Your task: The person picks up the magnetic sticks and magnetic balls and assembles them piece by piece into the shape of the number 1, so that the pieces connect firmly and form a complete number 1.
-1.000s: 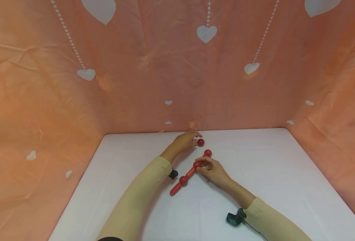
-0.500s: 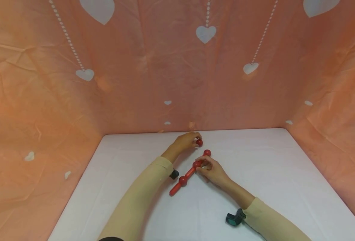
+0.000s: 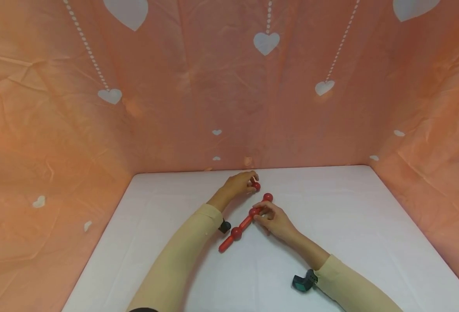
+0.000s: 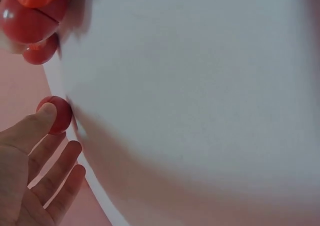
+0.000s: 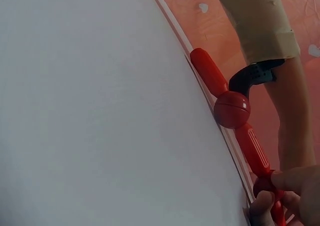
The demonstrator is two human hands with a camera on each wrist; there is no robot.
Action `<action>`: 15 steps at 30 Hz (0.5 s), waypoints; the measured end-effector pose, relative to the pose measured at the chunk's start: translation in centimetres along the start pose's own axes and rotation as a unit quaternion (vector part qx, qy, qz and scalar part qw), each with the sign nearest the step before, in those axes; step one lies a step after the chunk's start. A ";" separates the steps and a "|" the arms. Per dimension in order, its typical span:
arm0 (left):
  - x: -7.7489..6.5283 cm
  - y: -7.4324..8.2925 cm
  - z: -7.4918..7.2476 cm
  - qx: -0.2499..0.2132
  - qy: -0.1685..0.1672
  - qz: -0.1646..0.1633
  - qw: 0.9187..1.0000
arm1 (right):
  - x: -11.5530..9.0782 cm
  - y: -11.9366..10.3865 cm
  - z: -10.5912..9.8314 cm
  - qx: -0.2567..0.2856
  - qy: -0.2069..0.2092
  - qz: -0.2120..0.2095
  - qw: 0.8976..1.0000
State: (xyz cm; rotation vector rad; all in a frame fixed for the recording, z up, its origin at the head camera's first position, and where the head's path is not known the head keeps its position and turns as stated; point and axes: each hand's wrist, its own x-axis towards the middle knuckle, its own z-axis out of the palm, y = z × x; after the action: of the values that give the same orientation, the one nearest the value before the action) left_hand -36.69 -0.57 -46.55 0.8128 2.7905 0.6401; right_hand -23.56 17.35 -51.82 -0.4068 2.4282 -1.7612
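My left hand point(image 3: 238, 183) pinches a loose red ball point(image 3: 257, 186) near the table's far edge. In the left wrist view the thumb presses on this ball point(image 4: 61, 117), with the other fingers spread beyond it. A chain of red rods point(image 3: 246, 223) and red balls point(image 3: 236, 233) lies slantwise across the table, one bare rod end point(image 3: 225, 244) pointing toward me. Around the chain's middle ball point(image 5: 263, 184), my right hand point(image 3: 278, 222) holds on with thumb and fingers, partly hiding the stretch beyond. The chain's far end carries another red ball point(image 3: 268, 197).
The white table point(image 3: 342, 225) is enclosed by orange cloth point(image 3: 182, 108) with pale hearts, its back wall rising right at the far edge. Black wrist devices point(image 3: 305, 281) sit on both wrists. The left forearm point(image 3: 186, 251) runs along the chain's left side.
My left fingers have closed on the loose ball and drawn it slightly left and toward me. The right hand and the chain stay where they were.
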 end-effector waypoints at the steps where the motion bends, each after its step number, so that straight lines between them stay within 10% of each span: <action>1: 0.0 -0.1 0.0 -0.006 0.005 0.000 1.000 | 0.0 0.0 0.0 0.000 -0.001 0.000 1.000; 15: -2.8 -2.6 -2.0 -0.059 0.052 0.015 0.997 | 0.1 -0.2 -0.1 -0.015 0.001 0.019 1.000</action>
State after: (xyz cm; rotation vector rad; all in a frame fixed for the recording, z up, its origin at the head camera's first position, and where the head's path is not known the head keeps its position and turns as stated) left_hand -36.10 -4.75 -45.80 0.8213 2.8035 0.8673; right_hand -23.63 17.33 -51.64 -0.3601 2.4504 -1.7119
